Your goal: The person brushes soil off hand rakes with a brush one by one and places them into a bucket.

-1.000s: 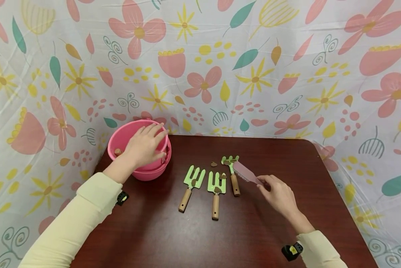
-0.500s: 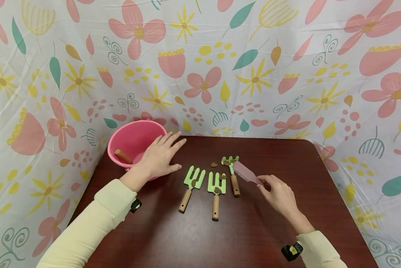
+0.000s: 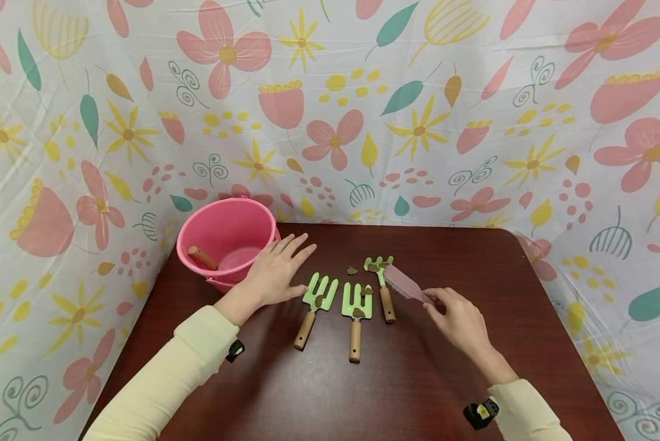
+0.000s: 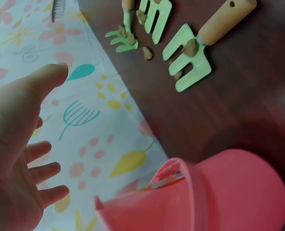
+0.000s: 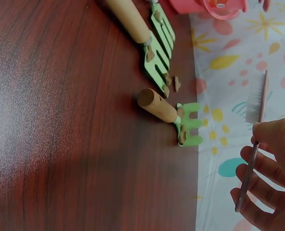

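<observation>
Pink brush (image 3: 402, 283) pinched in right grip (image 3: 462, 321); left grip (image 3: 273, 273) spread near bucket (image 3: 225, 219).

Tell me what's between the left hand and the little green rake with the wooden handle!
In the head view: a green fork with a wooden handle, then another green fork, with brown lumps on and near them.

The left arm (image 3: 166, 370) stretches in from the lower left, its pale sleeve turned back above the bare left wrist (image 3: 240, 305). The left hand (image 3: 271, 274) is unclenched, fingers (image 3: 304, 252) extended and apart, thumb (image 3: 295, 292) held out sideways. The right arm (image 3: 523, 407) enters from the lower right. The right hand (image 3: 462, 318) pinches between thumb and fingers; cropping in its wrist view makes the palm's angle hard to judge.
</observation>
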{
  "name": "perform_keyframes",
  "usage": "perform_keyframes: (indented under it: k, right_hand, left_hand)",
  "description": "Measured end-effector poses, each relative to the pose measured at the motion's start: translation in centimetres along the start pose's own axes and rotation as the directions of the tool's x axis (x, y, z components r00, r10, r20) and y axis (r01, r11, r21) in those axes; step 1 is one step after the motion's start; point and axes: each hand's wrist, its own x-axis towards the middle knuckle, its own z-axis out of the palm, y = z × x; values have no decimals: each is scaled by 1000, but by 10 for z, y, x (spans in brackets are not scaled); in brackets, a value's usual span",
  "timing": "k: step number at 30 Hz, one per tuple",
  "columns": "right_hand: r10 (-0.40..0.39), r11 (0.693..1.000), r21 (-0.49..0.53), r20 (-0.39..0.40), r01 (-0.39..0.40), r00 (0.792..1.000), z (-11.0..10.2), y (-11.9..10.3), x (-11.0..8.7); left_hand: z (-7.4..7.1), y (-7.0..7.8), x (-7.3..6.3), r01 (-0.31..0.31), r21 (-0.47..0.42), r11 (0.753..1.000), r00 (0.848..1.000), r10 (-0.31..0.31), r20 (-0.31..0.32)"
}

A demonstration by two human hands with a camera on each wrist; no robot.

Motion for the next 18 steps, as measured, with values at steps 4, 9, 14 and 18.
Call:
perform_keyframes:
  k: [4,9,14,18]
  right_hand:
    - [-3,1000,1,3,3,1000,1,0,0]
    - [2,1000,-1,6,-2,1000,2,0,0]
    - [5,1000,-1,7,-5,1000,3,1,0]
    - [6,1000,2,5,-6,1000,3,0,0]
  left_hand:
    - [11,3,-2,0,4,1000,1000,0,17]
    - [23,7,-4,13,-15,1000,1000,-12,23]
    - [35,10,-7,39,-45,998,999,-37,36]
    - [47,13,-9,60,-52,997,998,-59,36]
